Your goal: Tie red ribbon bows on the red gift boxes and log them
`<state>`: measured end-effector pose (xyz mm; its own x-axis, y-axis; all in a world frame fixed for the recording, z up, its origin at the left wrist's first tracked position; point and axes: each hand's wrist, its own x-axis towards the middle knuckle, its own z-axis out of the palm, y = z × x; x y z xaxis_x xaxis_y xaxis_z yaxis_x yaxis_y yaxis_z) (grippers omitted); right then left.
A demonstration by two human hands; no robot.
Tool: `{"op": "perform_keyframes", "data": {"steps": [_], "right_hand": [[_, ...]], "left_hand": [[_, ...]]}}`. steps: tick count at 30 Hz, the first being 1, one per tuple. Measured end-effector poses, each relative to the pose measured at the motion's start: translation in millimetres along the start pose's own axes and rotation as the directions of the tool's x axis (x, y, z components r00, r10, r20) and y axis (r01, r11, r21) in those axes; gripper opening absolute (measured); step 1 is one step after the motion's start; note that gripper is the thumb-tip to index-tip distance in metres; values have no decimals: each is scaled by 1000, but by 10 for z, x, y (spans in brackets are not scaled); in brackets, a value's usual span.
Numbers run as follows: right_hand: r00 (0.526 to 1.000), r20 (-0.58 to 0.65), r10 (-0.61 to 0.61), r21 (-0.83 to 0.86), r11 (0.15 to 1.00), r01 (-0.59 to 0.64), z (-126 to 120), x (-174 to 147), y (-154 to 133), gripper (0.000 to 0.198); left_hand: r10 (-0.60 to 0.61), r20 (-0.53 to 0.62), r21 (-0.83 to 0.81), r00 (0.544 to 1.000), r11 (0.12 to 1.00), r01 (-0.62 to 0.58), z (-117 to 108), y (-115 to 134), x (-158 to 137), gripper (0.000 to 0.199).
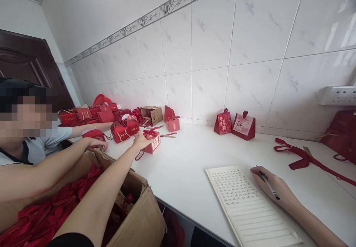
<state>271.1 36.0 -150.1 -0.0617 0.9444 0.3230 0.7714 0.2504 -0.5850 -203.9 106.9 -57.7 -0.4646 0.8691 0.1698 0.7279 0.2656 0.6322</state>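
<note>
Red box (151,149): small, with a pale panel of red characters on one side, a ribbon bow on top and a dark red loop at its lower left; I see it on the white table (183,165), near the carton's far corner.
Left hand (142,142): stretched out, fingers and thumb closed on the red box's upper part, as my distant view shows.
Right hand (279,187): curled around a slim dark pen (268,184), just right of the notepad.
Notepad (247,213): I make out handwriting above, ruled lines below.
Tiled wall (210,87): two red handled boxes (243,127) stand before it.
Carton (144,217): heaped with red ribbons (52,210), beneath the left forearm.
</note>
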Motion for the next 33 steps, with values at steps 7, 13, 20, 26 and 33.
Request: {"op": "perform_keyframes", "data": {"steps": [7, 13, 20, 26, 33], "right_hand": [[1000, 10, -22, -4, 1000, 22, -3, 6, -16, 37], [1000, 17, 14, -15, 1000, -14, -24, 13, -61, 36], [1000, 24, 11, 5, 1000, -11, -48, 2, -66, 33], [1000, 15, -1, -12, 1000, 1, -39, -6, -51, 34], [1000, -6, -14, 4, 1000, 14, 27, 9, 14, 36]], "left_hand": [[402, 465, -233, 788, 915, -329, 260, 400, -439, 84], [457, 701, -271, 548, 881, -389, 343, 606, -745, 96], [512, 704, -455, 492, 857, -240, 234, 654, -799, 75], [514, 676, -718, 528, 620, 315, 132, 716, -787, 45], [517, 608, -787, 602, 292, 544, -114, 780, -1026, 41]]}}
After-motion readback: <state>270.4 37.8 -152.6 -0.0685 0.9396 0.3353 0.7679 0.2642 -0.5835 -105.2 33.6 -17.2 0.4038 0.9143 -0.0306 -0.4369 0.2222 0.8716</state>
